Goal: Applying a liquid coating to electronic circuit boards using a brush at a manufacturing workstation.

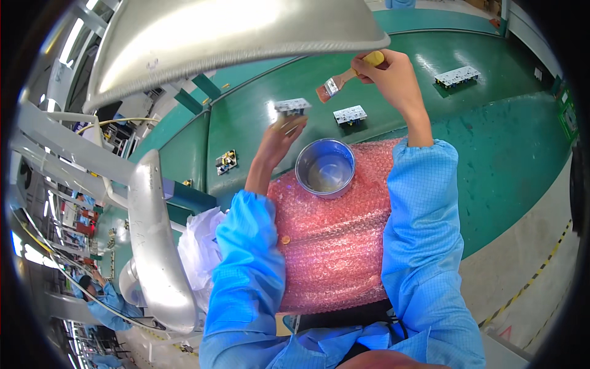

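My right hand [388,72] is closed round the handle of a flat paintbrush [334,86]. Its reddish-brown bristles point left and down, over the green bench. At the left, my left hand [284,136] grips a circuit board [291,106] with a white top and dark parts beneath, near its lower edge; both are slightly blurred. Between my forearms a round metal bowl [324,168] stands on pink bubble wrap [335,246], with a little clear liquid inside. Just beyond the bowl a second white-topped circuit board [350,115] rests on the bench.
Another white-topped board [457,76] lies far right on the green bench [491,141]. A small board with yellow parts [226,162] lies at left. A large metal hood [233,37] hangs over the far side; another metal hood [161,246] stands left, by a white plastic bag [203,246].
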A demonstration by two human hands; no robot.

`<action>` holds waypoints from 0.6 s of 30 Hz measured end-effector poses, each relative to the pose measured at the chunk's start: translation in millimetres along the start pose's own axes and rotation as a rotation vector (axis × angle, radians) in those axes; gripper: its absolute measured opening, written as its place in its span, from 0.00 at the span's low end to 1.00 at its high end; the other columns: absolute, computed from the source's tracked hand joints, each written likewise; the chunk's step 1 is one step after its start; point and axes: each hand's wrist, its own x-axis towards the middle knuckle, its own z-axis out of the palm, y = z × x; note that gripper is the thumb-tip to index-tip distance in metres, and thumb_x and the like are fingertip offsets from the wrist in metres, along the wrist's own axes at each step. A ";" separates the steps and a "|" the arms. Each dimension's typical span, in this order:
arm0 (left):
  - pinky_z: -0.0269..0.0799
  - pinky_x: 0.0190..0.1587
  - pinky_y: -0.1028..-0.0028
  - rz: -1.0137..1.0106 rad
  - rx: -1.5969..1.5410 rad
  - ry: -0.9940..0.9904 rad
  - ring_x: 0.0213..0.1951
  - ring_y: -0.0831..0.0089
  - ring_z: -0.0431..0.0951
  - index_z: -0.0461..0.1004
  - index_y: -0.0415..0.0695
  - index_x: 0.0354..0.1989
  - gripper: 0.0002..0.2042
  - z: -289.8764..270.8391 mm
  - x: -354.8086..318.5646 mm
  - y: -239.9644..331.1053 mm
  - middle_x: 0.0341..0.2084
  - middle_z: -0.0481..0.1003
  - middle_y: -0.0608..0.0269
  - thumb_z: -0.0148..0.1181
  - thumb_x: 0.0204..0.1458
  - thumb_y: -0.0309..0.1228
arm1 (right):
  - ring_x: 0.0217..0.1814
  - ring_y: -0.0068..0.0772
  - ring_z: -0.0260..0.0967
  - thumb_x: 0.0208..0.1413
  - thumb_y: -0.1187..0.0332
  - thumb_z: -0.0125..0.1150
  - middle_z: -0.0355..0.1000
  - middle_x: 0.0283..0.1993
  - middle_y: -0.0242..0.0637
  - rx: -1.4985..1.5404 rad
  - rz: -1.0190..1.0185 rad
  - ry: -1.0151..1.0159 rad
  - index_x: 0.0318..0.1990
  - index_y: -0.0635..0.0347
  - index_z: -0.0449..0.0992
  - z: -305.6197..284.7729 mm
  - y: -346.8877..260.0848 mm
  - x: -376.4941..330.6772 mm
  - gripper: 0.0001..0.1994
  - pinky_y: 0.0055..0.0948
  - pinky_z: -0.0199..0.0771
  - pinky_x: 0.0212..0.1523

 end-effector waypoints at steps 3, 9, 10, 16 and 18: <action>0.78 0.49 0.69 -0.028 0.398 0.026 0.44 0.62 0.80 0.69 0.25 0.49 0.22 -19.5 32.7 0.3 0.43 0.77 0.43 0.45 0.66 0.39 | 0.32 0.22 0.75 0.55 0.67 0.66 0.77 0.31 0.34 -0.032 0.004 0.015 0.39 0.66 0.79 -7.1 1.4 0.4 0.10 0.22 0.76 0.36; 0.77 0.34 0.68 0.119 1.271 0.323 0.29 0.65 0.82 0.79 0.35 0.36 0.16 -72.0 6.7 12.2 0.28 0.81 0.52 0.55 0.59 0.38 | 0.29 0.20 0.72 0.51 0.68 0.65 0.75 0.26 0.33 -0.104 -0.030 0.002 0.35 0.66 0.80 -13.1 1.0 -7.2 0.09 0.22 0.72 0.33; 0.76 0.34 0.65 0.204 1.411 0.362 0.29 0.62 0.83 0.81 0.36 0.31 0.16 -76.6 -3.0 13.7 0.28 0.81 0.48 0.59 0.55 0.40 | 0.29 0.20 0.72 0.51 0.68 0.65 0.75 0.26 0.33 -0.123 -0.027 0.007 0.35 0.66 0.80 -17.8 -0.3 -6.3 0.09 0.22 0.72 0.33; 0.75 0.39 0.54 0.279 1.901 0.680 0.37 0.43 0.79 0.78 0.35 0.34 0.21 -133.4 -54.5 62.5 0.32 0.79 0.41 0.62 0.50 0.46 | 0.28 0.22 0.70 0.50 0.69 0.65 0.74 0.26 0.35 -0.091 -0.056 -0.066 0.35 0.67 0.79 -18.6 -11.5 -9.8 0.10 0.26 0.71 0.32; 0.75 0.42 0.52 -0.056 1.990 0.740 0.38 0.41 0.79 0.77 0.34 0.37 0.27 -137.5 -65.7 71.7 0.34 0.78 0.37 0.58 0.50 0.53 | 0.28 0.23 0.71 0.50 0.69 0.65 0.74 0.26 0.36 -0.092 -0.073 -0.087 0.36 0.68 0.79 -16.2 -15.8 -11.3 0.10 0.26 0.71 0.33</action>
